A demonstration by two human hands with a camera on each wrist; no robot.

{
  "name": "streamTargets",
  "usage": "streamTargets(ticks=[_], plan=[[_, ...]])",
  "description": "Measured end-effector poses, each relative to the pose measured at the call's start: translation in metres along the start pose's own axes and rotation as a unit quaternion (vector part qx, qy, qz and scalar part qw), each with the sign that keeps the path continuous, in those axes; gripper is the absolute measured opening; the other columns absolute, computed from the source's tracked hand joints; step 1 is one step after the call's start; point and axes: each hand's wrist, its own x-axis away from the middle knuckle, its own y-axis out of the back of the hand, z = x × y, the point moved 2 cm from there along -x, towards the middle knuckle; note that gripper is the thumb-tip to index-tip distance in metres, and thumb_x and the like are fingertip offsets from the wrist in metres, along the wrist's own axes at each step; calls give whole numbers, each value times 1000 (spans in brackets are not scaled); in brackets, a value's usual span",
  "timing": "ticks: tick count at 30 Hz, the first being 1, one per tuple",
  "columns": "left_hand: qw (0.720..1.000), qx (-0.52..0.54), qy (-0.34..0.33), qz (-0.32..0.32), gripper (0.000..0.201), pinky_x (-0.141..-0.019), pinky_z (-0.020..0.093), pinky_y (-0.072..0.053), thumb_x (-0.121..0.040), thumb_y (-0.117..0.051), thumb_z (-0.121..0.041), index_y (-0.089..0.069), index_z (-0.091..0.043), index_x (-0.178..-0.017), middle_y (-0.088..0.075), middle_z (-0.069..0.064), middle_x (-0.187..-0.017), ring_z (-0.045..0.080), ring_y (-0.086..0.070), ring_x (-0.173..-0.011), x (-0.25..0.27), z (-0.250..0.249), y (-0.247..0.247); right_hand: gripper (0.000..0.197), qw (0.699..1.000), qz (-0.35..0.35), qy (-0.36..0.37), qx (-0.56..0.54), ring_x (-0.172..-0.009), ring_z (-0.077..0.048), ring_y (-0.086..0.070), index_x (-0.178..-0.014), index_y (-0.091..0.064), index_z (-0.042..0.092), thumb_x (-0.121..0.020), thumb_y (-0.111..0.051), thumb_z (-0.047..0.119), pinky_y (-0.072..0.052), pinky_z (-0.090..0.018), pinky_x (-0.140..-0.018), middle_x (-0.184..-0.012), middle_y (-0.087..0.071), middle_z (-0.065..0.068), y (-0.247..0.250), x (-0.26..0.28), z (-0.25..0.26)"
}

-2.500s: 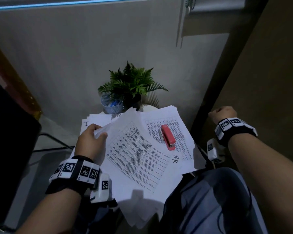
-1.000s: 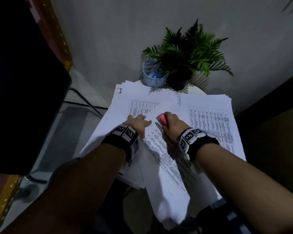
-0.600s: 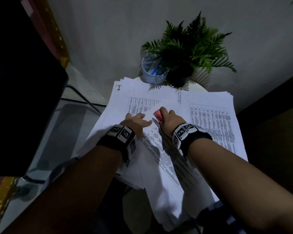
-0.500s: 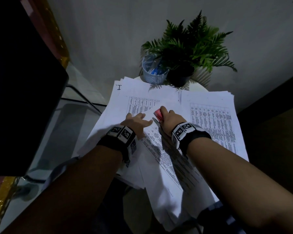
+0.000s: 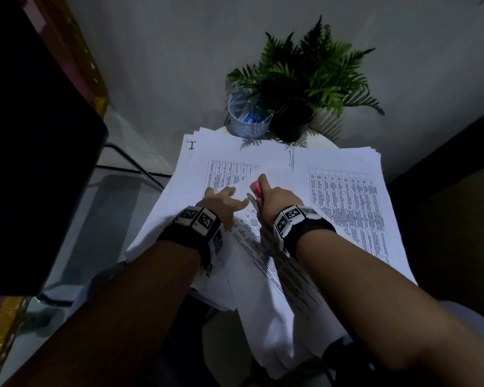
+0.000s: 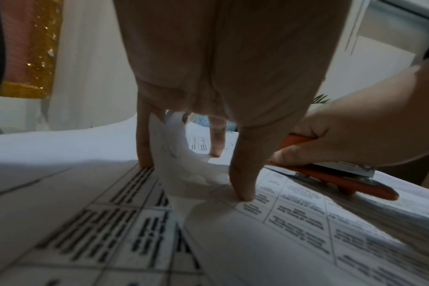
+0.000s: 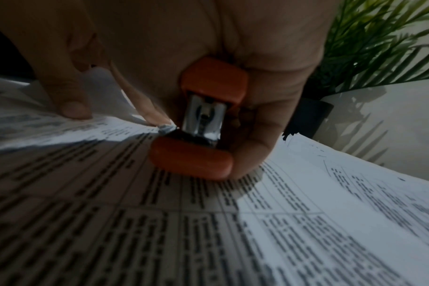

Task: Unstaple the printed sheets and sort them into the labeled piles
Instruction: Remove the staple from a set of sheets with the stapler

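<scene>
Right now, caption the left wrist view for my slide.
Left hand fingertips pin printed sheets while right hand grips the orange stapler.

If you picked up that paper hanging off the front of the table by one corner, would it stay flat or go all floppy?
Probably floppy: the printed sheets already droop over the table's front edge. They look thin and light, since the left hand pins them with fingertips alone. They may slide, lying loose on other paper.

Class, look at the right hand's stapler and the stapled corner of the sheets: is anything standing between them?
Nothing visible does. The right hand holds the orange stapler right at the crumpled corner of the printed sheets, which the left hand presses down beside it.
</scene>
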Motion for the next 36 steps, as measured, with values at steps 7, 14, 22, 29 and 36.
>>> streamTargets(ticks=[7, 14, 22, 29, 36], plan=[[1000, 3, -9, -26, 62, -107, 48, -36, -94, -51, -10, -30, -42, -143, -18, 2, -157, 38, -24, -134, 4, -1, 0, 55, 999, 28, 2, -43, -100, -35, -59, -145, -18, 14, -98, -36, 36, -36, -31, -72, -113, -61, -20, 5, -6, -6], [1000, -2, -9, -13, 63, -107, 49, -35, -94, -51, -12, -28, -41, -145, -16, 2, -157, 39, -22, -135, 1, -1, -1, 50, 997, 37, -2, -68, -99, -36, -58, -141, -23, 12, -98, -40, 29, -36, -31, -72, -110, -62, -23, 5, -11, -11], [991, 114, 70, -21, 50, -105, 43, -36, -88, -57, -10, -45, -26, -134, -29, 4, -146, 31, -36, -127, -7, 4, 10, 53, 997, 15, -56, -44, -100, -33, -61, -144, -17, 22, -98, -35, 40, -42, -35, -78, -115, -62, -19, 14, 2, -49], [920, 324, 149, -161, 39, -71, 28, -40, -82, -47, 4, -46, -13, -117, -58, 16, -100, 32, -57, -93, 15, 15, 38, 75, 973, -14, -226, -49, -119, -39, -51, -151, 3, 22, -95, -38, 51, -41, -45, -98, -134, -48, -25, 32, 15, -113], [843, 404, 104, -339, 34, -63, 13, -29, -79, -52, 6, -59, -11, -108, -56, -1, -91, 17, -50, -84, 70, 9, 79, 22, 970, -144, -145, -135, -100, -30, -57, -100, -57, 21, -82, -57, 34, -48, -38, -89, -112, -55, -9, 74, 43, -63]])
